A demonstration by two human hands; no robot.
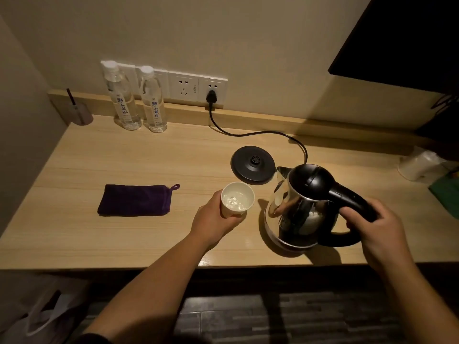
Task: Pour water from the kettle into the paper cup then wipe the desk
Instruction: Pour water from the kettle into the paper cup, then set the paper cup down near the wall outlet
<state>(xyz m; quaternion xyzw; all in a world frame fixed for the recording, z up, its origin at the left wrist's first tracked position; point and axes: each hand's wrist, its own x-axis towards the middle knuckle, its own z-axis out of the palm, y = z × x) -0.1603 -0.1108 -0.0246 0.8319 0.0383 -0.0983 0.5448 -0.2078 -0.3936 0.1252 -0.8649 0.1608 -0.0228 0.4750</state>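
A white paper cup (238, 199) with water in it stands on the wooden desk (124, 234), and my left hand (213, 220) is wrapped around its near side. To its right is a steel kettle (303, 209) with a black lid and handle; my right hand (380, 232) grips the handle. The kettle is roughly upright, spout toward the cup, and no water is running. Whether its bottom touches the desk I cannot tell. A folded purple cloth (135, 200) lies flat on the desk left of the cup.
The black kettle base (253, 165) sits behind the cup, its cord (248, 132) running to a wall socket (212, 91). Two water bottles (139, 98) stand at the back left beside a small holder (79, 111). White plastic (419, 165) and something green (447, 194) lie at the right edge.
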